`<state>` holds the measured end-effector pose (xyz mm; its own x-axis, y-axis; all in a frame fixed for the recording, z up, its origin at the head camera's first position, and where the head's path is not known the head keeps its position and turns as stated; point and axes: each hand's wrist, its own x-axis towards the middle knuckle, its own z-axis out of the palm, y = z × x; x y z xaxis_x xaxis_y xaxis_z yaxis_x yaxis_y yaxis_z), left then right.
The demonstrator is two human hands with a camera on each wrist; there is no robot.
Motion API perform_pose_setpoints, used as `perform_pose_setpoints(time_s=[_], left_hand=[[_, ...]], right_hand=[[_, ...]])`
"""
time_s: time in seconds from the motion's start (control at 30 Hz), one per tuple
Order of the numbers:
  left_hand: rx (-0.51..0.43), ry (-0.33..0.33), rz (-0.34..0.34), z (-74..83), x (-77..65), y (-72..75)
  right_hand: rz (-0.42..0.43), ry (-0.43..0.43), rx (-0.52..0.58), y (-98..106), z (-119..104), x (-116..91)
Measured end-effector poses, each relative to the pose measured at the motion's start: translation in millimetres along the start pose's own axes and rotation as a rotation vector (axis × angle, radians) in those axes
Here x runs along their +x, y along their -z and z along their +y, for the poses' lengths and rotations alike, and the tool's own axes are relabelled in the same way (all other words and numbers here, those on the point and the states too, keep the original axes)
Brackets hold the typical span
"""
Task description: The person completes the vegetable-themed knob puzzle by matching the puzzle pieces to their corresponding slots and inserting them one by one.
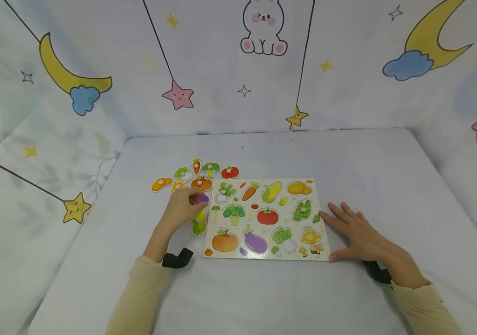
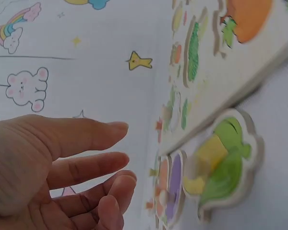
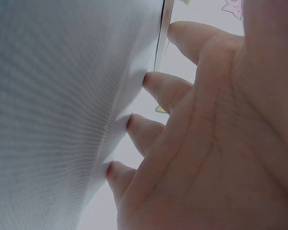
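My left hand (image 1: 179, 208) hovers over a purple eggplant piece (image 1: 203, 198), which shows past its thumb and finger. In the left wrist view the eggplant piece (image 2: 175, 184) lies apart from the bent fingers, and nothing is between them. Beside it, a corn piece (image 1: 198, 224) with a round knob lies at the left edge of the vegetable puzzle board (image 1: 247, 254). My right hand (image 1: 360, 238) rests with spread fingers at the board's right edge. Its fingertips (image 3: 151, 79) press on the cloth, and the thumb touches the board.
Left of and behind the board lie more knobbed pieces: a pumpkin (image 1: 202, 184), a tomato (image 1: 230, 172), broccoli (image 1: 211, 169), a carrot (image 1: 196, 166), a cabbage (image 1: 182, 174), potatoes (image 1: 162, 184) and a partly covered mushroom (image 1: 178, 186). A patterned cloth wall (image 1: 221, 111) stands behind the table.
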<state>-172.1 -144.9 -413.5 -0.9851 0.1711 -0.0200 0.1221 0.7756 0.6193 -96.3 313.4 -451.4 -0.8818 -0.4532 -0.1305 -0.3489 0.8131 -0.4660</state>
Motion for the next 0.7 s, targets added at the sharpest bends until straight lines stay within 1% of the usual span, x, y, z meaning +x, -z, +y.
perform_pose_setpoints(time_s=[0.1, 0.17, 0.27, 0.37, 0.47, 0.57, 0.7], left_hand=[[-0.008, 0.059, -0.054, -15.8, -13.6, 3.4], [-0.027, 0.093, -0.08, -24.4, -20.6, 2.7], [-0.068, 0.1, -0.101, -34.2, -27.0, -2.5], [-0.103, 0.084, -0.107, -38.3, -30.1, -9.5], [-0.125, 0.079, -0.109, -38.4, -30.6, -15.2], [-0.143, 0.091, -0.099, -37.5, -30.2, -18.2], [-0.144, 0.108, -0.09, -38.0, -30.3, -18.8]], right_hand=[[-0.005, 0.003, 0.001, 0.6, -0.5, 0.3], [-0.003, 0.005, 0.0, 0.5, -0.5, 0.1], [-0.001, 0.007, 0.002, 0.7, 0.3, -0.1], [0.0, 0.008, 0.01, 1.0, 0.9, -0.1], [0.0, 0.01, 0.018, 0.8, 1.2, -0.6], [0.004, 0.014, 0.02, 0.6, 1.0, -0.7], [0.011, 0.022, 0.013, -0.3, 1.7, 0.8]])
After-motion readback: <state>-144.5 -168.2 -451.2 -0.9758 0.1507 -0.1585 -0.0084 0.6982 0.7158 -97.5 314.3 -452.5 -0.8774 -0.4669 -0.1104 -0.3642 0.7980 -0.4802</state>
